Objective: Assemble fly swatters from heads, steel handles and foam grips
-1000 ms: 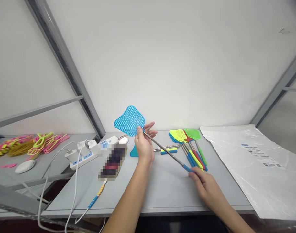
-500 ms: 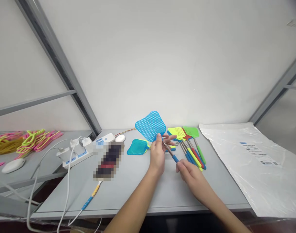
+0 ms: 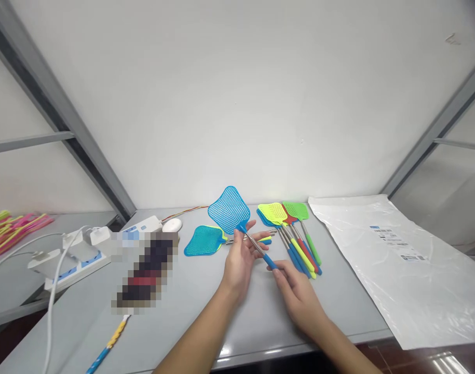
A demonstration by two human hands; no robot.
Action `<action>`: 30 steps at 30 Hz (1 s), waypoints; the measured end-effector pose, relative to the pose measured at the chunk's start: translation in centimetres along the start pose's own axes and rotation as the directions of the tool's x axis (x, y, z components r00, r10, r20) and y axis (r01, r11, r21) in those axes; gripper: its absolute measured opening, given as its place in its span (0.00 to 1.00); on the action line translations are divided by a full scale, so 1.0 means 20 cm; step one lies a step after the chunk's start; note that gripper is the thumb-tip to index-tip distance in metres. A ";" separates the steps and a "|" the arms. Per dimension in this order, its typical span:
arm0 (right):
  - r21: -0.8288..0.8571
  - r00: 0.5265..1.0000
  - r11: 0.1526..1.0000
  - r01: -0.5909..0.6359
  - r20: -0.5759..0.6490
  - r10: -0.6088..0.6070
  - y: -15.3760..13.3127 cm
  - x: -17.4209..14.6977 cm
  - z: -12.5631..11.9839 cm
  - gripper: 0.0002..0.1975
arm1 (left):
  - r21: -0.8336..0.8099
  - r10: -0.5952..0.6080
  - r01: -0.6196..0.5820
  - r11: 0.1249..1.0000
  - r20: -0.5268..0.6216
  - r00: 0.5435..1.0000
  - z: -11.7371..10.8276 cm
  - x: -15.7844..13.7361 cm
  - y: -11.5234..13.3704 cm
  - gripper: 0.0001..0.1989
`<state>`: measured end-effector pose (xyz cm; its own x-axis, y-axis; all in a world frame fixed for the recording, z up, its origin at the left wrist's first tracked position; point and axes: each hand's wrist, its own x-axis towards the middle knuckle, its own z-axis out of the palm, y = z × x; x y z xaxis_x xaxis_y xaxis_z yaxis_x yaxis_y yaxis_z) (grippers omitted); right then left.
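Observation:
My right hand (image 3: 297, 296) is closed around the blue grip of a blue fly swatter (image 3: 229, 210), which slants up to the left with its perforated head raised above the table. Just below that head, the metal shaft lies across my left hand (image 3: 241, 259), whose fingers are spread and whose thumb is off the shaft. Behind the left hand, a teal-blue fly swatter (image 3: 203, 241) rests on the table, with a yellow edge showing under its head. To the right lies a pile of several swatters, among them a yellow one (image 3: 274, 213) and a green one (image 3: 296, 210).
A white plastic mailer bag (image 3: 396, 270) with a label covers the table's right side. At left are a white power strip (image 3: 77, 262) with plugs and cables, a pixelated dark object (image 3: 146, 272) and a round white device (image 3: 172, 225). Pink and yellow cords (image 3: 15, 231) lie farther left.
My left thumb has lifted off the swatter's neck and the left fingers have opened out under the shaft. My right hand keeps its hold on the grip. The view has shifted to the right.

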<state>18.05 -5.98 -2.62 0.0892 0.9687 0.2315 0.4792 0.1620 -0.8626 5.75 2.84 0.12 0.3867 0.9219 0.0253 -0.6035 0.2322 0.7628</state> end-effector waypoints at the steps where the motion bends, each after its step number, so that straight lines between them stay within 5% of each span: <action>1: -0.018 1.000 1.000 -0.018 -0.005 0.017 0.01 0.00 0.00 0.16 | -0.040 0.001 -0.002 0.999 -0.014 1.000 0.00 0.00 0.01 0.25; 6: -0.082 0.997 0.994 -0.071 -0.010 0.071 0.05 -0.01 0.03 0.16 | -0.079 0.004 -0.012 0.997 -0.108 0.994 -0.04 0.03 0.02 0.20; 11: -0.164 0.992 0.981 -0.108 -0.083 0.096 0.07 -0.01 0.06 0.14 | 0.215 0.138 -0.075 0.974 -0.294 0.946 -0.06 0.05 0.00 0.16; 16: -0.158 0.995 0.983 -0.092 -0.062 0.083 0.04 -0.01 0.04 0.18 | 0.445 0.260 -0.143 0.884 -0.214 0.942 -0.05 0.02 0.01 0.18; 21: -0.067 0.992 0.990 -0.124 -0.044 0.121 0.04 0.01 0.05 0.24 | 0.303 0.165 -0.083 0.949 -0.254 0.953 -0.04 0.03 0.01 0.28; 26: 0.030 0.978 0.982 -0.186 -0.086 0.188 0.10 0.00 0.11 0.23 | 0.041 0.008 0.005 0.999 -0.299 0.954 -0.08 0.09 0.00 0.19; 30: -0.002 0.968 0.975 -0.221 -0.124 0.219 0.14 0.00 0.13 0.18 | 0.103 0.019 0.013 0.995 -0.302 0.953 -0.09 0.12 0.00 0.11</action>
<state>17.15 -4.99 -6.17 0.2998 0.9496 0.0909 0.4495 -0.0565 -0.8915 5.44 5.61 -1.07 0.1463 0.9767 -0.1570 -0.5233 0.2111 0.8256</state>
